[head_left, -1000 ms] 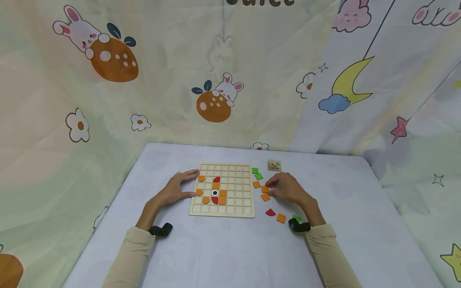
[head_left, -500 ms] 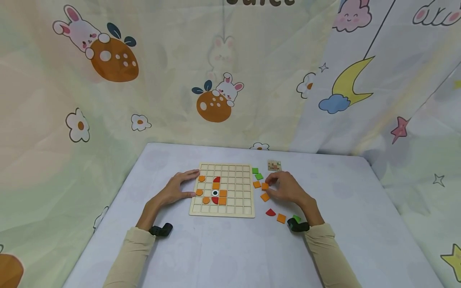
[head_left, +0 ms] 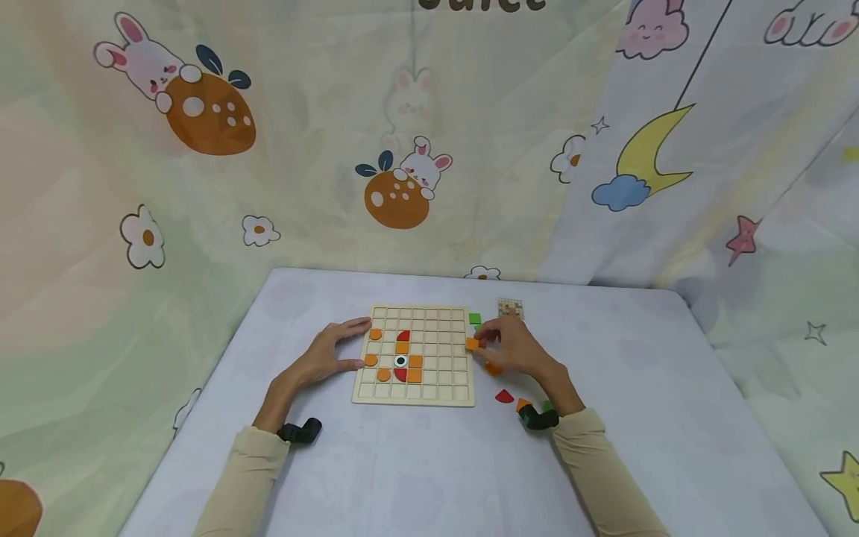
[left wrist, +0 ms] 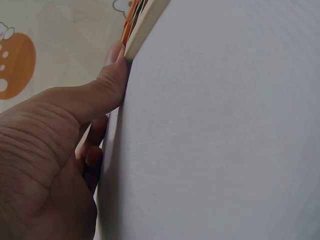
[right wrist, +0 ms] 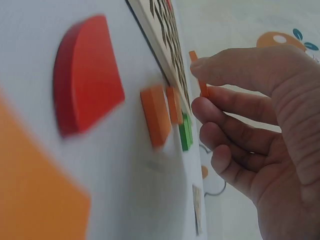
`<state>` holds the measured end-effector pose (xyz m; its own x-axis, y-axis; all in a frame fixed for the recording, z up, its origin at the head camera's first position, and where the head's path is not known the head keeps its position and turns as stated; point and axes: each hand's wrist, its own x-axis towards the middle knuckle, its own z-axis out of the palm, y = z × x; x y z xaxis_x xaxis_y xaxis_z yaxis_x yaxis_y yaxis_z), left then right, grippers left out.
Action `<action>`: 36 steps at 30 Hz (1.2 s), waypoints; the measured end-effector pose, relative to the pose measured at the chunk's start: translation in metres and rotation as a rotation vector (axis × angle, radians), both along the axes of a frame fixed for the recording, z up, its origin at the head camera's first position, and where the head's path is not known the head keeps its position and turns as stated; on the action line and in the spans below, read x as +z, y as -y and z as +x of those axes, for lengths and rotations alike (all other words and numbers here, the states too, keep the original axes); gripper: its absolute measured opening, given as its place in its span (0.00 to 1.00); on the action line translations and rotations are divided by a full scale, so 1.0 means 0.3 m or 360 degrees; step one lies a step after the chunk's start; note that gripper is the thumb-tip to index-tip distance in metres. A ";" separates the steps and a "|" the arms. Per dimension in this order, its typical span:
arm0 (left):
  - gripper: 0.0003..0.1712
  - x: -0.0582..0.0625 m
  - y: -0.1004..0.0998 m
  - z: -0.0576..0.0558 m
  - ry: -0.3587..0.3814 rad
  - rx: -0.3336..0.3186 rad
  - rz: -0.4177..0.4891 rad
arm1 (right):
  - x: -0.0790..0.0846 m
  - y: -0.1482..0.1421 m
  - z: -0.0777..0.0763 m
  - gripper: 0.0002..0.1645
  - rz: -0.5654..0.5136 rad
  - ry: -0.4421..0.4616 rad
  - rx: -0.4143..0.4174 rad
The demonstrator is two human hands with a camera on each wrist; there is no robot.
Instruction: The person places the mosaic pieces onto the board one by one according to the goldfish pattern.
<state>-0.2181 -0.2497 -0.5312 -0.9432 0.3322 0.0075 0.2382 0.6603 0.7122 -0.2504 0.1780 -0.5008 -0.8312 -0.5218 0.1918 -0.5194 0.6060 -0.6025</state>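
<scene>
The gridded board [head_left: 446, 365] on your desk [head_left: 416, 477] holds three orange discs [head_left: 370, 360], three orange squares [head_left: 415, 362], two red pieces [head_left: 403, 336] and an eye disc [head_left: 400, 361]. Your left hand [head_left: 326, 349], fingers extended, touches the board's left edge; your right hand [head_left: 513, 344], reaching inward, pinches an orange tile [head_left: 473, 344] near the right edge.

the grid board [head_left: 446, 373] is pale beige, ruled in thin brown lines; the square tiles [head_left: 473, 344] are plain orange or green, the discs [head_left: 383, 375] orange, the wedges [head_left: 504, 397] red, the eye tile [head_left: 400, 361] white with a black centre; beige sleeves [head_left: 607, 477], black wrist cameras [head_left: 539, 418], white tablecloth [head_left: 416, 477], cream-and-green backdrop [head_left: 302, 149] printed with white rabbits [head_left: 417, 162]
</scene>
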 end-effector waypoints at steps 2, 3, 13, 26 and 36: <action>0.50 -0.001 0.001 -0.001 -0.0005 -0.0008 0.0006 | -0.003 0.019 -0.001 0.10 -0.0010 0.0018 0.0013; 0.50 -0.002 0.001 -0.001 -0.0008 -0.0010 0.0005 | -0.005 0.029 -0.002 0.10 -0.0013 0.0031 0.0010; 0.50 -0.001 0.000 -0.004 -0.0012 -0.0022 0.0007 | 0.006 0.120 -0.003 0.12 -0.0031 -0.0014 0.0098; 0.49 0.005 0.000 -0.009 -0.0020 -0.0036 0.0013 | 0.005 0.233 -0.033 0.13 -0.0027 0.0173 0.0088; 0.49 0.000 0.002 -0.004 -0.0012 -0.0026 0.0022 | -0.009 0.280 -0.032 0.11 0.0000 0.0134 0.0144</action>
